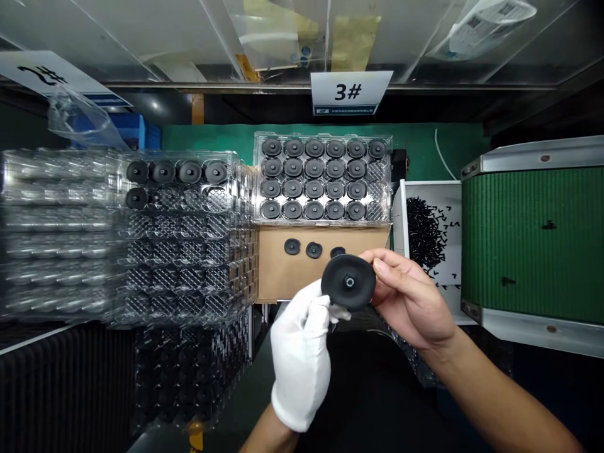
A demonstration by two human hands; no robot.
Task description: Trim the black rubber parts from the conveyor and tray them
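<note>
A round black disc [348, 296] with a small raised ring at its centre is held up in front of me. My left hand [304, 352], in a white glove, grips its lower left edge. With thumb and fingers, my bare right hand [408, 292] pinches the right edge. Behind it, a brown board [274, 277] carries a few smaller-looking black discs [314, 250], one partly hidden by the held disc. Beyond the board sits a clear plastic tray [323, 221] with rows of black discs in its pockets.
Stacked clear trays [179, 251] rise on the left, the top one holding several discs. To the right, a white bin [450, 245] contains small black parts beside a green ribbed conveyor belt [533, 251]. A "3#" sign [352, 93] hangs at the back.
</note>
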